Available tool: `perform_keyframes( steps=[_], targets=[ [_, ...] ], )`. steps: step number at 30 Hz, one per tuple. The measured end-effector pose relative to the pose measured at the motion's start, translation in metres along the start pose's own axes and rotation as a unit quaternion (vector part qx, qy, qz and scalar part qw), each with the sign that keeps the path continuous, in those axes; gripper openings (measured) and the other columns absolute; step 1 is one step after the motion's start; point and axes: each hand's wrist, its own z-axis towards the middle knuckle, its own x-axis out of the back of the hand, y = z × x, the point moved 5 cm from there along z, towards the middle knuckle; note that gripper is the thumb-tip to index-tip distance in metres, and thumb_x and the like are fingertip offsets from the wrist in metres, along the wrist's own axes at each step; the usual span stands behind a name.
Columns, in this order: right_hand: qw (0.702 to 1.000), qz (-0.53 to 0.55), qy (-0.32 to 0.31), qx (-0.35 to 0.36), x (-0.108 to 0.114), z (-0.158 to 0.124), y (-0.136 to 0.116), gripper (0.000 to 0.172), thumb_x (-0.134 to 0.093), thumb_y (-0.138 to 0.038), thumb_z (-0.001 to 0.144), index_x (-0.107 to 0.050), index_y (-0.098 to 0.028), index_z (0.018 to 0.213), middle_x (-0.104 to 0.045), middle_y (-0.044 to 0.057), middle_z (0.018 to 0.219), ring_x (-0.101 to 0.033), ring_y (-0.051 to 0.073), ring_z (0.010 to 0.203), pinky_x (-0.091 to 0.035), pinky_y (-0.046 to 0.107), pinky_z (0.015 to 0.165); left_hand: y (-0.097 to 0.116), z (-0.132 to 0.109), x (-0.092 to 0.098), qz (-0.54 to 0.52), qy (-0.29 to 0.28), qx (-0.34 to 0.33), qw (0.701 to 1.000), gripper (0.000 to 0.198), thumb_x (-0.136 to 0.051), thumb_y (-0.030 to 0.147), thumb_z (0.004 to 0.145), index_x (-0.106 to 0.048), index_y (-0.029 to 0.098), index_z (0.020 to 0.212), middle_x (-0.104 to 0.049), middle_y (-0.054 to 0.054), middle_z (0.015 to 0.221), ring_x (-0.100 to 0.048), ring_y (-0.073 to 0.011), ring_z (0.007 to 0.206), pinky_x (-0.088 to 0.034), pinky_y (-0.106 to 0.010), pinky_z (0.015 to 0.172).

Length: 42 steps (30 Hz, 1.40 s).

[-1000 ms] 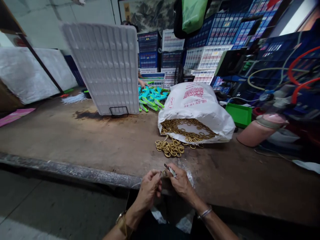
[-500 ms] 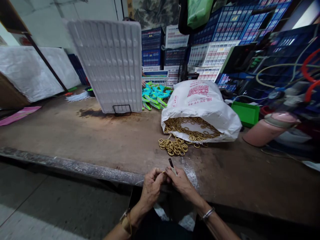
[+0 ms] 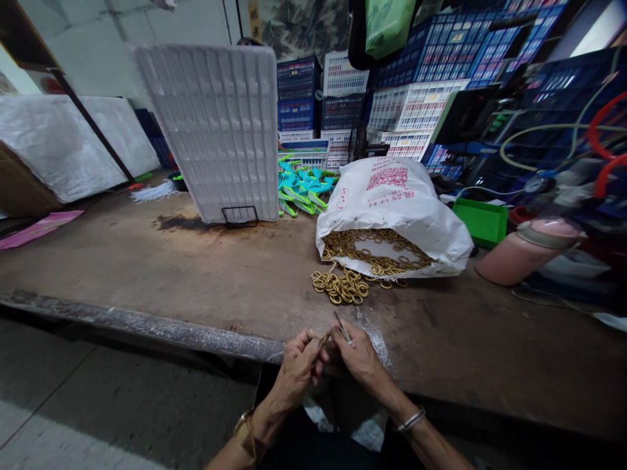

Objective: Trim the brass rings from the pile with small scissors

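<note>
My bare left hand [image 3: 300,360] and right hand [image 3: 361,356] nearly meet in front of my body, each closed in a pinch, thumb against curled fingers, with the backs turned largely upward. My left forearm [image 3: 226,459] and right forearm [image 3: 438,446] slant inward from the bottom of the view, forming a wedge.

the slim tool [image 3: 343,329] in the right hand [image 3: 363,360] has tilted more upright.

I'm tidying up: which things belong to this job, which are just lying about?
Likely job: slim tool in right hand; golden ring at left hand; loose ring pile; open white sack.

Likely lying about: pink bottle; green tray; pink sheet.
</note>
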Motion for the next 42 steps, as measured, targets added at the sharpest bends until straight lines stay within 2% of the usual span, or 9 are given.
perform_keyframes(
  steps=[5,12,17,22,26,29,34,37,42],
  targets=[
    [0.988,-0.13,-0.048,0.073,-0.007,-0.008,0.0,0.012,-0.037,-0.015,0.071,-0.048,-0.019,0.067,-0.052,-0.002,0.056,-0.046,0.011,0.051,-0.031,0.02,0.05,0.007,-0.001,-0.002,-0.002,0.012,-0.004,1.0,0.035,-0.051,0.051,0.072,-0.044,0.017,0.071,-0.049,0.005,0.057,-0.032,-0.0023,0.036,-0.025,-0.015,0.034],
    [0.954,-0.274,-0.062,0.102,-0.012,-0.014,-0.002,0.026,-0.036,-0.004,0.06,-0.05,-0.019,0.076,-0.057,0.0,0.061,-0.05,0.011,0.055,-0.026,0.021,0.051,0.009,-0.001,-0.002,0.02,0.025,-0.014,0.999,0.036,-0.052,0.053,0.07,-0.042,0.018,0.068,-0.041,0.008,0.045,-0.029,-0.003,0.033,-0.023,-0.015,0.033],
    [0.933,-0.347,-0.066,0.064,-0.011,-0.011,0.003,0.028,-0.038,-0.004,0.062,-0.052,-0.017,0.082,-0.059,0.002,0.062,-0.052,0.013,0.054,-0.022,0.023,0.05,0.005,-0.002,0.001,0.028,0.035,-0.003,0.999,0.039,-0.054,0.055,0.067,-0.042,0.018,0.065,-0.043,0.007,0.046,-0.031,-0.0026,0.033,-0.023,-0.015,0.032],
    [0.915,-0.403,0.003,-0.001,0.015,0.01,0.023,0.024,-0.039,-0.007,0.07,-0.053,-0.017,0.087,-0.061,0.005,0.066,-0.053,0.014,0.056,-0.021,0.024,0.05,0.005,-0.009,-0.007,-0.011,-0.035,0.016,0.999,0.033,-0.049,0.047,0.076,-0.046,0.016,0.064,-0.041,0.007,0.043,-0.031,-0.003,0.032,-0.026,-0.015,0.033],
    [0.907,-0.405,0.104,-0.053,0.052,0.036,0.037,0.019,-0.04,-0.012,0.076,-0.051,-0.017,0.091,-0.061,0.005,0.069,-0.053,0.015,0.06,-0.022,0.024,0.051,0.004,-0.012,-0.007,-0.111,-0.052,0.028,0.992,0.027,-0.051,0.042,0.077,-0.049,0.015,0.07,-0.052,0.002,0.055,-0.036,-0.0038,0.037,-0.028,-0.016,0.034],
    [0.914,-0.379,0.135,-0.061,0.066,0.052,0.041,0.016,-0.039,-0.02,0.081,-0.049,-0.017,0.093,-0.06,0.004,0.07,-0.053,0.014,0.06,-0.023,0.023,0.051,-0.002,-0.009,-0.003,-0.137,-0.044,0.042,0.989,0.025,-0.051,0.037,0.078,-0.051,0.013,0.072,-0.057,-0.002,0.064,-0.04,-0.0044,0.041,-0.03,-0.016,0.035],
    [0.907,-0.399,0.119,-0.065,0.064,0.064,0.04,0.015,-0.042,-0.028,0.08,-0.051,-0.02,0.089,-0.061,0.004,0.075,-0.055,0.015,0.064,-0.022,0.023,0.051,-0.005,-0.006,0.002,-0.185,-0.038,0.05,0.981,0.014,-0.053,0.029,0.075,-0.049,0.016,0.078,-0.059,-0.003,0.068,-0.046,-0.0075,0.044,-0.031,-0.016,0.034],
    [0.904,-0.407,0.109,-0.07,0.063,0.062,0.039,0.015,-0.041,-0.026,0.079,-0.051,-0.021,0.089,-0.061,0.004,0.076,-0.055,0.015,0.066,-0.022,0.023,0.052,-0.002,-0.007,0.002,-0.211,-0.043,0.074,0.974,0.02,-0.057,0.023,0.071,-0.05,0.016,0.089,-0.058,-0.001,0.066,-0.047,-0.0081,0.046,-0.031,-0.016,0.035],
    [0.927,-0.361,0.098,-0.022,0.057,0.046,0.035,0.012,-0.041,-0.022,0.077,-0.05,-0.019,0.084,-0.058,0.002,0.069,-0.051,0.013,0.061,-0.023,0.022,0.052,-0.005,-0.008,0.003,-0.24,-0.039,0.114,0.963,0.018,-0.062,0.027,0.068,-0.052,0.014,0.073,-0.057,-0.002,0.069,-0.051,-0.0088,0.054,-0.032,-0.016,0.038]
  ],
)
